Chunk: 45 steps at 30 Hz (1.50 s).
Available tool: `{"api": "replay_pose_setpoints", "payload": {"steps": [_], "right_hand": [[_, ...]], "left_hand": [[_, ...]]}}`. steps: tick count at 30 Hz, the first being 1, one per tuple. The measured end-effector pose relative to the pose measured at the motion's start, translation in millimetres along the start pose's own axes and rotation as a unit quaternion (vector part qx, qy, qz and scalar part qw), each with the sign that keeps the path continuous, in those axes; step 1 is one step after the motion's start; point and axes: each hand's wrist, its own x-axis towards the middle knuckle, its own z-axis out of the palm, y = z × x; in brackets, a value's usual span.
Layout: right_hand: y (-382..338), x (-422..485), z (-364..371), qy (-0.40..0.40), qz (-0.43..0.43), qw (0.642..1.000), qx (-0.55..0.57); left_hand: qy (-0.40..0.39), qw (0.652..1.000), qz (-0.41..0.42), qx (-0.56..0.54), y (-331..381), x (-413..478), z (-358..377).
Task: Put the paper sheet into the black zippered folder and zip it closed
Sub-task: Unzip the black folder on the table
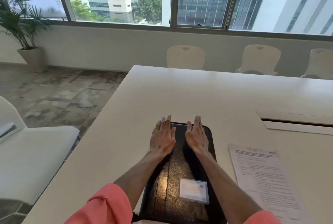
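The black zippered folder (177,171) lies flat and closed on the white table (198,94), right in front of me, with a clear card pocket on its cover. My left hand (162,136) hovers flat over the folder's far left corner, fingers stretched out. My right hand (196,136) hovers flat over the far right part, fingers also straight. Neither hand holds anything. The printed paper sheet (264,178) lies on the table to the right of the folder, apart from it.
A cable slot with a lid (295,122) is set into the table at the right. White chairs (185,57) stand along the far edge, and another white chair (27,155) stands at my left. A potted palm (21,25) is by the window.
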Motion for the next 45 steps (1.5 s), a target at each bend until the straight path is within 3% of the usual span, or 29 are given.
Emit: {"api": "replay_pose_setpoints", "payload": {"steps": [7, 13, 17, 24, 30, 38, 45], "right_hand": [[-9, -3, 41, 0.018, -0.061, 0.998, -0.013], [-19, 30, 58, -0.019, -0.157, 0.985, -0.065], [-32, 60, 61, -0.067, -0.192, 0.974, -0.097], [-52, 113, 64, -0.225, -0.223, 0.942, -0.111], [-54, 143, 69, -0.277, -0.266, 0.915, -0.123], [-49, 164, 61, -0.268, -0.338, 0.886, -0.169], [-15, 157, 37, -0.196, -0.419, 0.849, -0.254]], "left_hand": [[-0.007, 0.996, -0.093, -0.003, -24, 12, 6], [-0.005, 0.994, -0.111, -0.001, -45, 25, 2], [-0.019, 0.995, -0.101, 0.001, -57, 34, 3], [-0.018, 0.996, -0.090, 0.014, -63, 44, 4], [-0.014, 0.995, -0.097, 0.020, -72, 46, 12], [-0.014, 0.999, -0.042, 0.000, -70, 49, 11], [-0.017, 0.999, 0.002, 0.051, -71, 50, 6]]}}
